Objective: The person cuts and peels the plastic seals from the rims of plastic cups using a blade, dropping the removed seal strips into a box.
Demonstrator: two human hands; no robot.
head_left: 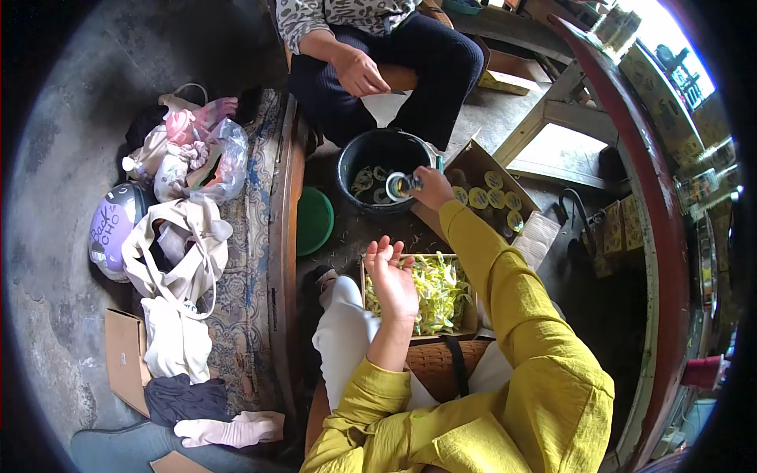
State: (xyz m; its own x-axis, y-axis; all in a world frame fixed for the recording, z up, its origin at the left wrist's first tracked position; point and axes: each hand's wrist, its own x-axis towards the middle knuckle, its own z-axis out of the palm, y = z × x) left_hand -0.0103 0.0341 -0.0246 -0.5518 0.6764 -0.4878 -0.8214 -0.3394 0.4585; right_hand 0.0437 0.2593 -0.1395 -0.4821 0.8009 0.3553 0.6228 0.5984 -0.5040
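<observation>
1. A small round container [400, 187] was grasped in the fingers of the right hand [432, 190]; it was held at the right edge of the dark bucket [342, 180], tilted towards the inside; its contents could not be made out.
2. The left hand [393, 285] was held released, palm up and fingers loosely curled, near the far left corner of the tray [470, 322] of yellow-green shreds [441, 296]; nothing was grasped.
3. Lidded containers [494, 198] were grouped inside the cardboard box [538, 236], beside the bucket's right edge; a co-worker's hand [361, 72] was held apart, beyond its far edge.
4. The step in hand was judged to be handling one container at the bucket; for any next move, a firm grasp and clearance from the rim were called for.
</observation>
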